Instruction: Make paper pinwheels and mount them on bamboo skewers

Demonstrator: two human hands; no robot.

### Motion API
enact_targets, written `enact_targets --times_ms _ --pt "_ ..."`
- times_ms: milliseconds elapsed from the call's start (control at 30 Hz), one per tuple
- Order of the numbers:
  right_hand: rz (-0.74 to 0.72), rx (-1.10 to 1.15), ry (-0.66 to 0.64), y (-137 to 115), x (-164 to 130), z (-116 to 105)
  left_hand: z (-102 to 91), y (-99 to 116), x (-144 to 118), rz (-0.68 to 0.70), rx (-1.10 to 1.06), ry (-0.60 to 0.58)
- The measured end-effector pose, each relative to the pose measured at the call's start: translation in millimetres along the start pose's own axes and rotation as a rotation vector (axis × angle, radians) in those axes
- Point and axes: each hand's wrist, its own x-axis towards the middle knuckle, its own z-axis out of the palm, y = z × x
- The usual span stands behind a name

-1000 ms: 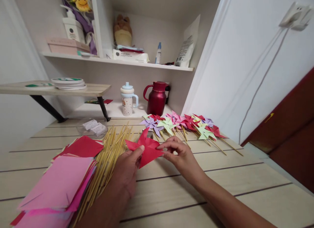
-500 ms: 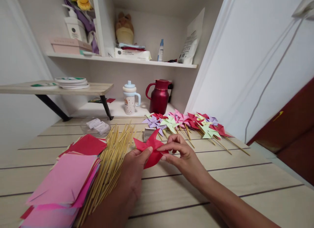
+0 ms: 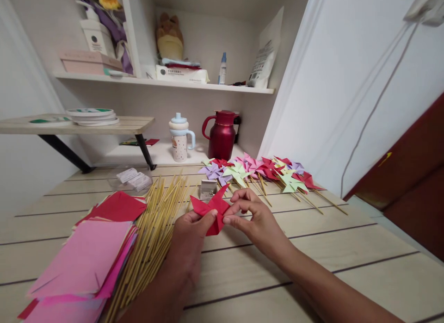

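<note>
A red paper pinwheel (image 3: 214, 207) with folded, pointed blades is held above the table between both hands. My left hand (image 3: 192, 230) pinches it from the left, thumb pressed near its centre. On the other side, my right hand (image 3: 249, 212) grips a blade's edge between thumb and fingertips. Just behind the pinwheel stands a small open box (image 3: 208, 189) with tiny bits in it. Left of my left hand lies a spread of thin wooden sticks (image 3: 152, 226). Beside them is a stack of coloured paper squares (image 3: 83, 253), pink and red on top.
Several finished pinwheels on sticks (image 3: 251, 165) lie at the table's back right. A clear bag with small packets (image 3: 133, 178) rests at the back left. Behind stand a speckled cup (image 3: 179, 145) and a red jug (image 3: 222, 137). A small raised shelf (image 3: 132, 124) holds rolls of tape (image 3: 92, 117).
The lower right blade of the red pinwheel has been folded in toward the centre by my right hand. The whole view has shifted slightly, and the small box shows more.
</note>
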Motion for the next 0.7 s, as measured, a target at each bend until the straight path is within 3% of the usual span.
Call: enact_targets --times_ms 700 --pt "0.114 0.101 0.056 0.0 0.8 3.8 4.6 -1.3 -3.5 -0.021 -0.028 0.017"
